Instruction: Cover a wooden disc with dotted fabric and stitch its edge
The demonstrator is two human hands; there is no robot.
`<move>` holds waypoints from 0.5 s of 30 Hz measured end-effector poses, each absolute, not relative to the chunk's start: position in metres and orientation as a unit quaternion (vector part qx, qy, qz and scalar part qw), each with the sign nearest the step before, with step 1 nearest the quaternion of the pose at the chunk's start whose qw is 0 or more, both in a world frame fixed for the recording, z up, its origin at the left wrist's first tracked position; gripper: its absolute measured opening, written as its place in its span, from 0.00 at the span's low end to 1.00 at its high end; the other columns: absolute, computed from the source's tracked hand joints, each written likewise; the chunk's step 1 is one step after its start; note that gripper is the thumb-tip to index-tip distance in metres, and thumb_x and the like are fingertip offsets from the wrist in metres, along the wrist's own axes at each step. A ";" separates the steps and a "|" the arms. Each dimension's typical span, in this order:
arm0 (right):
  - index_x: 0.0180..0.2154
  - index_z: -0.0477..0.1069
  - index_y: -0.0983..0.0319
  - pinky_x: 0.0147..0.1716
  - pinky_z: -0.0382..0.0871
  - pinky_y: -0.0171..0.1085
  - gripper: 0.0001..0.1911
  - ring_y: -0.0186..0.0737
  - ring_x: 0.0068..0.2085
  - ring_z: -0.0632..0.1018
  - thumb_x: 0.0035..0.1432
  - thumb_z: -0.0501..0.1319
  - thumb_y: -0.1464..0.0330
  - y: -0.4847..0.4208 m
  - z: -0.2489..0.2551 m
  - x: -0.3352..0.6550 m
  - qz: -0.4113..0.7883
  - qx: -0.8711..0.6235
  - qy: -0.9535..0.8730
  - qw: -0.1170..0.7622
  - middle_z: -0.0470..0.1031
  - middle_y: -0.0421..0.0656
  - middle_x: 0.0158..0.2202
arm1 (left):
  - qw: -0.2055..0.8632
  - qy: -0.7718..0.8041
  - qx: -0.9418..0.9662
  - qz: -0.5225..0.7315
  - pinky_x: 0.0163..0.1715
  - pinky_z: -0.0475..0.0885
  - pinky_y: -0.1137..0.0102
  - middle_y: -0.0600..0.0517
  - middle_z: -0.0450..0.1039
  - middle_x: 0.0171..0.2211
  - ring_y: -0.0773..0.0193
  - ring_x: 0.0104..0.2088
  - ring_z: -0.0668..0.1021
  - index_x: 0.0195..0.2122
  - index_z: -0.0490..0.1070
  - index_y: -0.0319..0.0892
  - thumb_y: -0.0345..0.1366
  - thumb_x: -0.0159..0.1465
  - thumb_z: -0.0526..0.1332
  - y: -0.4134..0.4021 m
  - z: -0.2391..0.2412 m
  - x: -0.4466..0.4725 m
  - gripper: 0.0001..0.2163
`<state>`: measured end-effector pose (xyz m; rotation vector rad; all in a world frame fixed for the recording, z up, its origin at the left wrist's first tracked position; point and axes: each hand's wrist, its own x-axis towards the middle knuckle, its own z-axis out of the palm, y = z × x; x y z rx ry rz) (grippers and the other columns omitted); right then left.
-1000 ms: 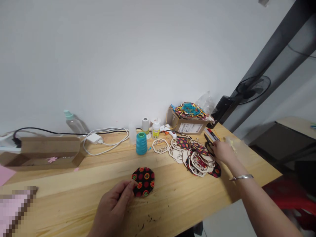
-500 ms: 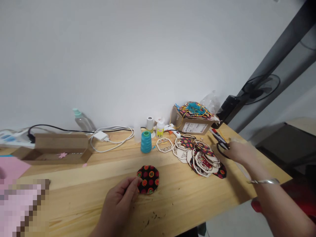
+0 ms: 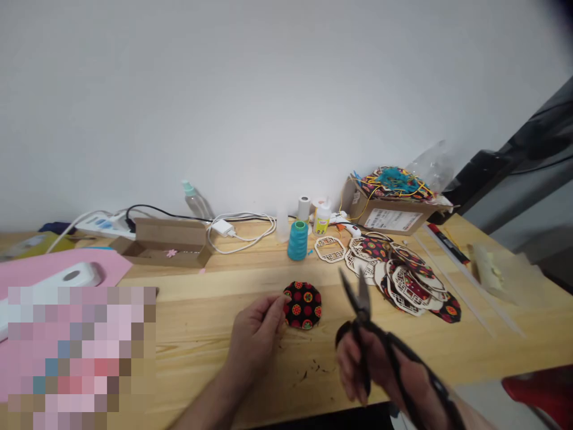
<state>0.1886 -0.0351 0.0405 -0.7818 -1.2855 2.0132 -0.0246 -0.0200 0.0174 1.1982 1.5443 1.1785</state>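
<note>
Between thumb and fingers, my left hand (image 3: 258, 328) pinches the left edge of a round, black fabric piece (image 3: 303, 306) with red and orange flower patterns, just above the table. My right hand (image 3: 371, 364) is closed on a pair of black-handled scissors (image 3: 362, 304). Their blades stand slightly apart and point up and away, to the right of the fabric piece. Dark scraps (image 3: 313, 367) lie on the wood between my hands. Beyond the scissors, to the right, sits a pile of cut-out wooden frames (image 3: 409, 286) mixed with pieces of the same patterned fabric.
Behind the fabric stand a teal thread cone (image 3: 297, 242) and a glue bottle (image 3: 322, 218). A cardboard box (image 3: 380, 218) heaped with fabric and threads is at the back right. An open cardboard box (image 3: 172, 239) and a white charger (image 3: 222, 228) lie to the left.
My right hand has brought the scissors from the table's right side toward the middle, near the fabric piece. My left hand keeps its pinch on the fabric. The view has turned left.
</note>
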 end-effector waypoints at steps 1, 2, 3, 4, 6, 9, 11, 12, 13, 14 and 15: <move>0.30 0.63 0.63 0.23 0.59 0.33 0.38 0.32 0.24 0.65 0.36 0.53 0.34 -0.038 0.037 0.176 0.798 -0.282 -0.441 0.299 0.62 0.40 0.26 | 0.402 0.618 0.487 0.468 0.20 0.63 0.76 0.58 0.68 0.16 0.69 0.18 0.69 0.31 0.76 0.40 0.42 0.59 0.58 -0.020 0.017 -0.025 0.12; 0.30 0.63 0.64 0.23 0.57 0.32 0.38 0.30 0.23 0.64 0.36 0.53 0.34 -0.041 0.034 0.166 0.823 -0.277 -0.402 0.291 0.60 0.38 0.25 | 0.389 0.618 0.499 0.467 0.22 0.65 0.76 0.56 0.72 0.19 0.68 0.21 0.71 0.32 0.77 0.41 0.41 0.59 0.58 -0.020 0.017 -0.026 0.11; 0.30 0.64 0.64 0.22 0.55 0.30 0.38 0.29 0.23 0.63 0.38 0.53 0.35 -0.044 0.031 0.159 0.844 -0.271 -0.365 0.285 0.58 0.37 0.25 | 0.376 0.617 0.511 0.466 0.25 0.67 0.76 0.55 0.75 0.22 0.67 0.24 0.74 0.33 0.77 0.41 0.40 0.59 0.58 -0.021 0.016 -0.026 0.11; 0.31 0.64 0.65 0.23 0.54 0.30 0.38 0.28 0.23 0.63 0.41 0.52 0.36 -0.047 0.028 0.154 0.858 -0.268 -0.338 0.280 0.58 0.37 0.25 | 0.363 0.615 0.524 0.463 0.28 0.69 0.75 0.54 0.78 0.25 0.65 0.27 0.76 0.34 0.77 0.42 0.39 0.59 0.58 -0.021 0.016 -0.026 0.11; 0.33 0.65 0.66 0.24 0.54 0.30 0.36 0.28 0.24 0.64 0.46 0.51 0.38 -0.052 0.023 0.151 0.878 -0.249 -0.308 0.267 0.58 0.38 0.26 | 0.347 0.614 0.541 0.459 0.33 0.70 0.75 0.54 0.80 0.30 0.63 0.31 0.78 0.36 0.77 0.42 0.38 0.60 0.57 -0.021 0.017 -0.026 0.11; 0.35 0.66 0.66 0.26 0.55 0.30 0.34 0.29 0.26 0.66 0.52 0.48 0.41 -0.057 0.019 0.155 0.890 -0.239 -0.295 0.252 0.60 0.39 0.27 | 0.335 0.615 0.553 0.451 0.33 0.71 0.74 0.54 0.80 0.29 0.63 0.32 0.79 0.37 0.77 0.42 0.38 0.61 0.56 -0.022 0.017 -0.025 0.12; 0.37 0.66 0.66 0.28 0.56 0.31 0.33 0.30 0.28 0.67 0.54 0.47 0.42 -0.056 0.022 0.160 0.891 -0.255 -0.293 0.235 0.61 0.40 0.29 | 0.326 0.612 0.568 0.444 0.32 0.71 0.74 0.54 0.80 0.29 0.63 0.31 0.79 0.37 0.77 0.42 0.38 0.61 0.55 -0.023 0.017 -0.024 0.12; 0.37 0.67 0.65 0.29 0.56 0.31 0.32 0.31 0.28 0.67 0.54 0.47 0.42 -0.054 0.025 0.161 0.890 -0.265 -0.295 0.226 0.61 0.41 0.30 | 0.321 0.609 0.576 0.440 0.32 0.71 0.74 0.53 0.80 0.29 0.63 0.31 0.79 0.37 0.77 0.42 0.37 0.61 0.54 -0.024 0.016 -0.024 0.12; 0.37 0.67 0.65 0.30 0.57 0.31 0.32 0.31 0.29 0.67 0.54 0.47 0.43 -0.053 0.029 0.162 0.888 -0.271 -0.301 0.217 0.62 0.41 0.30 | 0.317 0.606 0.584 0.438 0.32 0.71 0.74 0.53 0.80 0.29 0.63 0.31 0.79 0.37 0.77 0.42 0.37 0.62 0.54 -0.024 0.016 -0.023 0.12; 0.37 0.67 0.65 0.30 0.57 0.32 0.31 0.31 0.29 0.67 0.54 0.48 0.43 -0.051 0.033 0.163 0.887 -0.275 -0.308 0.209 0.62 0.41 0.30 | 0.312 0.603 0.591 0.436 0.33 0.72 0.74 0.53 0.80 0.29 0.63 0.32 0.79 0.37 0.77 0.43 0.37 0.62 0.54 -0.025 0.015 -0.023 0.12; 0.36 0.67 0.64 0.31 0.57 0.32 0.31 0.31 0.29 0.67 0.53 0.49 0.42 -0.050 0.036 0.163 0.885 -0.277 -0.314 0.203 0.62 0.41 0.30 | 0.307 0.600 0.596 0.436 0.33 0.72 0.73 0.53 0.80 0.29 0.63 0.32 0.79 0.38 0.77 0.43 0.37 0.62 0.54 -0.025 0.014 -0.023 0.12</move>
